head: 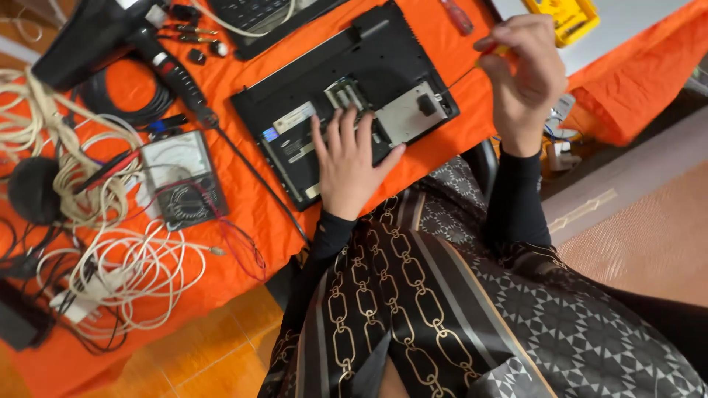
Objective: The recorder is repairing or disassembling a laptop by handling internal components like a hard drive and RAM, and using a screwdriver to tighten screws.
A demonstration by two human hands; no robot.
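A: Left hand [346, 166]?
B: Flat, fingers spread, pressing the upturned black laptop [346, 96] on the orange cloth [251, 199].
A: Right hand [523, 74]?
B: Pinched shut on a thin screwdriver [463, 74], tip near the laptop's open bay.
A: Around?
B: 1 multimeter [181, 180], white cables [110, 273], yellow case [568, 16] cut off at the top edge.

A multimeter [183, 179] lies among white cables [110, 258] on orange cloth [243, 214], beside perhaps a heat gun [96, 33].
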